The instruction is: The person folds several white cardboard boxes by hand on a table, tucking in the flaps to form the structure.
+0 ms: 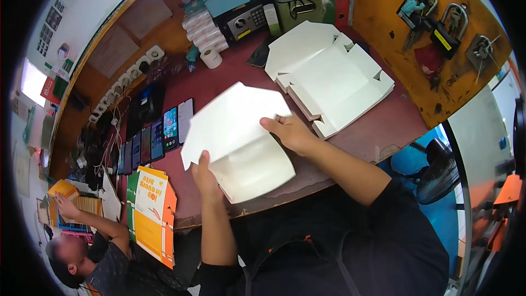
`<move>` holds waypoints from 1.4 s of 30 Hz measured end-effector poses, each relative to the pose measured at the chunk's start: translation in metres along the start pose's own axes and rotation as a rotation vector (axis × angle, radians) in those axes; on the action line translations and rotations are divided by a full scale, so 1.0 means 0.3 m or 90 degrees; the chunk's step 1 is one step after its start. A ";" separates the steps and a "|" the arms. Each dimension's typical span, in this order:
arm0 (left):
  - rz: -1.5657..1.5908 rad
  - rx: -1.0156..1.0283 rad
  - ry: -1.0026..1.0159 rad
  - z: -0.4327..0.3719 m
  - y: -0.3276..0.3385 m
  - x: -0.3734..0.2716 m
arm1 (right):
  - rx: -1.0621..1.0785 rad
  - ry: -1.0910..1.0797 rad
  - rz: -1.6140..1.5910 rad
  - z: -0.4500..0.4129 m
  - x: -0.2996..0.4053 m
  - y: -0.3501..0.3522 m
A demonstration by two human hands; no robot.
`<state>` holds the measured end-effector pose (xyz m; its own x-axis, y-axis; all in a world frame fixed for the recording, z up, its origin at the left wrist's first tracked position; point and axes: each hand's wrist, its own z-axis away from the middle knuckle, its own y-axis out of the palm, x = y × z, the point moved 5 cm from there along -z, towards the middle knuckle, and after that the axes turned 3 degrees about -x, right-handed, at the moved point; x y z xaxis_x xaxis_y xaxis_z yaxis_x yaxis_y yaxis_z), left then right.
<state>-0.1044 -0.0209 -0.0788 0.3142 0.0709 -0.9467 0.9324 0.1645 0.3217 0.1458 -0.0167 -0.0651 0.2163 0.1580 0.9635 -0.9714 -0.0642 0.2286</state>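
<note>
A die-cut cardboard box blank point(238, 123), white side up and creased across the middle, is held between both my hands above the table. My left hand point(205, 176) grips its lower left edge, thumb on top. At its right edge, my right hand point(289, 133) pinches the board between thumb and fingers. A stack of similar white box blanks point(333, 82) with notched edges lies just beyond my right hand. To the left, a printed yellow, orange and green box blank point(152, 213) lies at the table's edge, partly overhanging it.
Several smartphones point(170, 125) stand in a row on the red table point(230, 72). Behind are a power strip point(123, 80), paper rolls point(211, 58) and a small safe point(246, 22). Padlocks point(446, 41) lie on a wooden panel at right. A person point(102, 255) handles yellow cardboard at far left.
</note>
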 end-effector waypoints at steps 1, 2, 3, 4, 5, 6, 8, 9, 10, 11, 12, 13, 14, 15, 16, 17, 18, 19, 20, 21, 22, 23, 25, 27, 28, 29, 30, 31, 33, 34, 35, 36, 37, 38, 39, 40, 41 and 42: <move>0.005 -0.013 -0.057 -0.035 -0.010 0.004 | 0.074 -0.098 0.071 -0.024 0.031 -0.026; 0.010 -0.025 -0.114 -0.072 -0.018 0.011 | -0.038 -0.230 0.117 -0.021 0.060 -0.084; 0.012 -0.023 -0.115 -0.113 -0.022 0.014 | -0.149 -0.360 0.164 0.000 0.112 -0.127; 0.010 0.003 -0.113 -0.153 -0.020 0.012 | -0.255 -0.378 0.287 0.001 0.146 -0.190; 0.007 0.029 -0.111 -0.195 -0.015 0.013 | -0.363 -0.393 0.410 0.003 0.185 -0.258; -0.024 0.050 -0.092 -0.239 -0.022 0.011 | -0.359 -0.396 0.407 -0.006 0.204 -0.291; -0.175 0.063 -0.038 -0.304 0.009 -0.003 | -0.312 -0.106 0.633 -0.039 0.166 -0.363; -0.325 0.079 0.016 -0.338 0.029 -0.003 | -0.318 -0.104 0.635 -0.046 0.157 -0.396; -0.511 0.080 0.160 -0.366 0.046 -0.029 | -0.271 -0.052 0.612 -0.061 0.136 -0.415; -0.507 0.084 0.165 -0.405 0.043 -0.046 | -0.223 0.000 0.588 -0.073 0.113 -0.430; -0.687 0.080 0.115 -0.448 0.032 -0.046 | -0.227 -0.013 0.546 -0.068 0.113 -0.426; -0.868 0.074 0.063 -0.482 0.009 -0.051 | -0.230 -0.017 0.546 -0.067 0.116 -0.432; -0.901 0.072 0.076 -0.506 -0.005 -0.061 | -0.199 -0.013 0.465 -0.070 0.109 -0.432; -0.898 0.077 0.082 -0.516 0.006 -0.082 | -0.173 -0.009 0.383 -0.067 0.110 -0.438; -0.937 0.079 0.027 -0.524 -0.002 -0.097 | -0.178 -0.013 0.383 -0.062 0.115 -0.444; -0.975 0.079 -0.028 -0.527 -0.015 -0.114 | -0.183 -0.010 0.354 -0.057 0.117 -0.445; -1.030 0.089 0.004 -0.498 0.048 -0.145 | -0.202 -0.003 0.327 -0.045 0.119 -0.475; -1.028 0.092 0.013 -0.482 0.073 -0.197 | -0.209 -0.009 0.326 -0.046 0.128 -0.477; -1.016 0.108 0.037 -0.472 0.099 -0.233 | -0.200 0.000 0.339 -0.052 0.124 -0.480; -1.002 0.125 0.060 -0.464 0.127 -0.260 | -0.193 0.011 0.352 -0.056 0.117 -0.487; -0.968 0.107 0.171 -0.446 0.181 -0.310 | -0.203 0.008 0.356 -0.062 0.106 -0.505; -0.961 0.116 0.177 -0.426 0.225 -0.332 | -0.222 0.024 0.439 -0.066 0.088 -0.530; -0.675 0.089 0.340 -0.332 0.360 -0.455 | -0.227 -0.022 0.593 -0.041 0.128 -0.490; -0.545 0.097 0.371 -0.285 0.440 -0.506 | -0.270 -0.168 0.635 -0.024 0.143 -0.436; -0.496 0.102 0.453 -0.258 0.480 -0.519 | -0.324 -0.177 0.635 -0.010 0.160 -0.426; -0.443 0.105 0.533 -0.226 0.517 -0.524 | -0.379 -0.187 0.633 0.007 0.175 -0.417; -0.468 0.095 0.605 -0.188 0.557 -0.508 | -0.471 -0.316 0.612 0.041 0.187 -0.428; -0.484 0.138 0.662 -0.170 0.577 -0.484 | -0.523 -0.430 0.646 0.081 0.244 -0.380; -0.546 0.190 0.848 -0.061 0.643 -0.459 | -0.534 -0.536 0.602 0.161 0.349 -0.296; -0.564 0.208 0.907 -0.001 0.689 -0.432 | -0.550 -0.533 0.622 0.212 0.392 -0.292; -0.588 0.221 0.969 0.055 0.722 -0.410 | -0.465 -0.606 0.757 0.253 0.437 -0.239; -0.628 0.217 1.028 0.096 0.717 -0.403 | -0.359 -0.684 0.874 0.278 0.475 -0.155; -0.625 0.181 1.102 0.139 0.721 -0.412 | -0.359 -0.687 0.879 0.316 0.513 -0.107; -0.640 0.209 1.064 0.146 0.708 -0.411 | -0.292 -0.734 0.885 0.353 0.536 -0.038; -0.639 0.243 1.023 0.157 0.707 -0.410 | -0.229 -0.769 0.902 0.397 0.556 0.008; -0.632 0.247 1.018 0.163 0.699 -0.421 | -0.205 -0.738 0.920 0.417 0.575 0.000; -0.600 0.271 0.993 0.164 0.685 -0.440 | -0.205 -0.730 0.925 0.448 0.613 -0.021; -0.562 0.295 0.969 0.169 0.677 -0.454 | -0.172 -0.703 0.798 0.491 0.666 -0.061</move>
<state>0.0513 -0.0471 0.1149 -0.4151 0.9037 0.1044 0.7684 0.4098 -0.4917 0.2211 -0.1290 0.1438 -0.7974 -0.5769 0.1768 -0.5480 0.5699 -0.6123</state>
